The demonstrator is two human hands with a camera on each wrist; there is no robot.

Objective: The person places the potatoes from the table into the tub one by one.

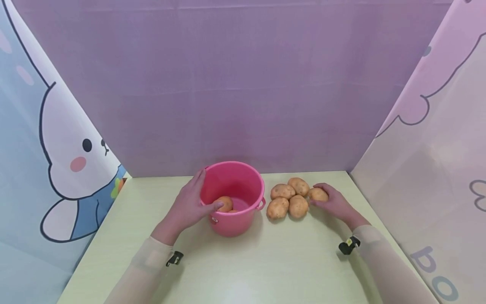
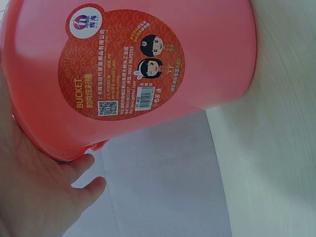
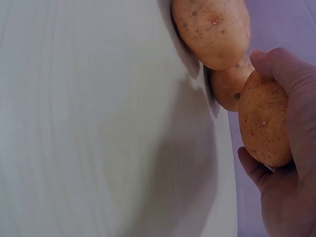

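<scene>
A pink bucket [image 1: 232, 226] stands upright on the table, its round label [image 2: 123, 64] facing the left wrist camera. My left hand [image 1: 190, 205] holds the bucket's left rim, with the thumb over the near edge and the fingers along the outer side. Inside lies a potato [image 1: 226, 203], with part of another showing beside it. At the right, my right hand [image 1: 334, 203] grips a potato [image 3: 264, 121] between thumb and fingers. In the right wrist view this potato appears lifted off the tabletop. Several loose potatoes [image 1: 282, 191] sit in a cluster between that hand and the bucket.
The pale table [image 1: 243, 270] ends at a purple backdrop [image 1: 243, 84] close behind the bucket. Printed cloth panels flank it, a cartoon rabbit [image 1: 76, 147] on the left one. A small loop [image 1: 261, 204] juts from the bucket's right rim.
</scene>
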